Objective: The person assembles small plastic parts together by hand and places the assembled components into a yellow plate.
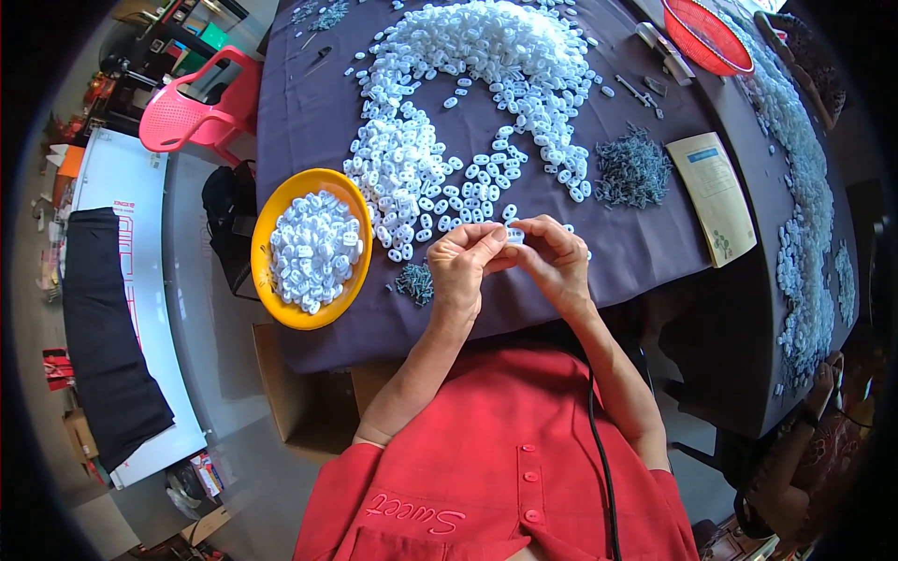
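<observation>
Close above the near part of the dark cloth, my left hand [460, 271] and my right hand [556, 266] meet with fingertips pinched. Between them is a small white oval plastic piece [514, 237], mostly covered by the fingers. Similar white pieces with two holes form a large heap [486, 42] at the back, with arms of the heap reaching down both sides and a loose spread [482, 178] just beyond my hands. By my left wrist lies a small pile of grey-blue plastic bits [414, 282]. A bigger pile of them [633, 168] is to the right.
An orange-yellow bowl [265, 285] full of finished-looking white pieces sits at the table's left edge. A cream booklet [711, 201], a red basket [706, 37] and a pink chair [178, 107] stand around. Another person's hand [823, 383] is at the right-hand table.
</observation>
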A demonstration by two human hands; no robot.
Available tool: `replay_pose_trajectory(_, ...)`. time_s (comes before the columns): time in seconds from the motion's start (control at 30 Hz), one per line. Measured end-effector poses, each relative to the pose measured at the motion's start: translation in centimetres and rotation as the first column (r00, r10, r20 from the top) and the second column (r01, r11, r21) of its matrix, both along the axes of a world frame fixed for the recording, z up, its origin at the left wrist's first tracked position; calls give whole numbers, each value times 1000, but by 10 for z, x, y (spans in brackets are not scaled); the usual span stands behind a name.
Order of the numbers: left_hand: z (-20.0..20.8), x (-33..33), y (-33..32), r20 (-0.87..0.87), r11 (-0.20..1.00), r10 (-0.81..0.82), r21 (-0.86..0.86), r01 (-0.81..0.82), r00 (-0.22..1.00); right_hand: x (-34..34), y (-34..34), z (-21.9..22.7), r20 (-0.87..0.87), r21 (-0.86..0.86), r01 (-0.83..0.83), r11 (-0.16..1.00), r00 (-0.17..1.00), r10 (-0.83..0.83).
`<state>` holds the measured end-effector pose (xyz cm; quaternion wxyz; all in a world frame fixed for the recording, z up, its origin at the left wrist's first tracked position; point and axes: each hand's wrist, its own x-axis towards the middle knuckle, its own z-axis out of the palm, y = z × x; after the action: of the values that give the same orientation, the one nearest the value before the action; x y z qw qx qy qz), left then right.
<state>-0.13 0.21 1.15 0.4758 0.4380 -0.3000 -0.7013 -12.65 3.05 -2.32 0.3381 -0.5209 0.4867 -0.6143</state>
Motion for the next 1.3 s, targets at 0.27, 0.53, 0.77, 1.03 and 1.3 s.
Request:
replay_pose_trajectory(0.27,4,1,0,-27,998,-59,-3,59,998,-1,3,5,1,21,6,1000,1000,-6)
replay_pose_trajectory(0.53,2,5,0,28,993,-101,-67,102,995,-4,5,8,-38,27,-32,999,999,33)
replay_pose_trajectory(0.77,-3,7,-1,51,989,-58,-133,64,997,-1,5,7,44,-7,-67,998,997,67)
replay_pose_trajectory(1.03,-4,7,-2,85,989,-42,-139,53,995,2,5,8,-10,26,-65,998,998,66)
replay_pose_trajectory(1.3,-7,11,-1,78,986,-115,-109,123,990,-1,4,0,-58,9,-88,996,994,89)
